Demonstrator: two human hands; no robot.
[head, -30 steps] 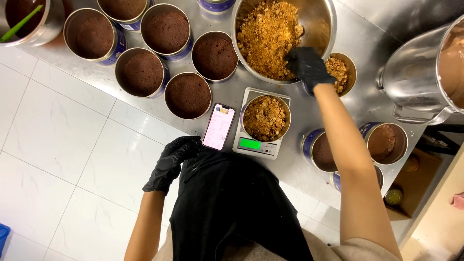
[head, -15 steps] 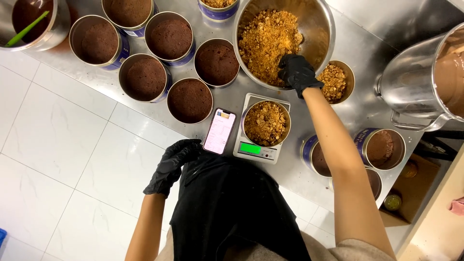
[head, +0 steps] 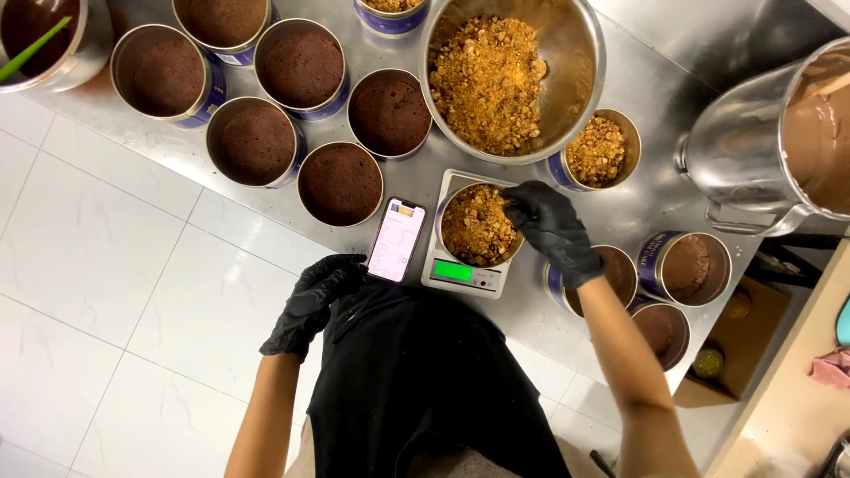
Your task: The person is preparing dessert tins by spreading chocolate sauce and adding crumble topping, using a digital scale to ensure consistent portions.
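My right hand (head: 551, 227), in a black glove, hovers over the right rim of a round tin (head: 476, 225) of golden crumbs that stands on a small white scale (head: 460, 273) with a green display. Its fingers are pinched together over the crumbs; what they hold is hidden. Just beyond, a large steel bowl (head: 567, 53) holds more crumbs. My left hand (head: 312, 301), also gloved, rests against my black apron at the table's near edge, beside a phone (head: 397, 240) with a pink screen. It holds nothing.
Several tins of dark cake (head: 341, 181) fill the left of the steel table (head: 637, 190). Another crumb-topped tin (head: 598, 150) and more cake tins (head: 686, 264) sit right of the scale. A big steel pot of brown batter (head: 797, 142) stands far right. White floor tiles lie left.
My right hand has come back from the large crumb bowl down to the tin on the scale. My left hand has stayed at the apron.
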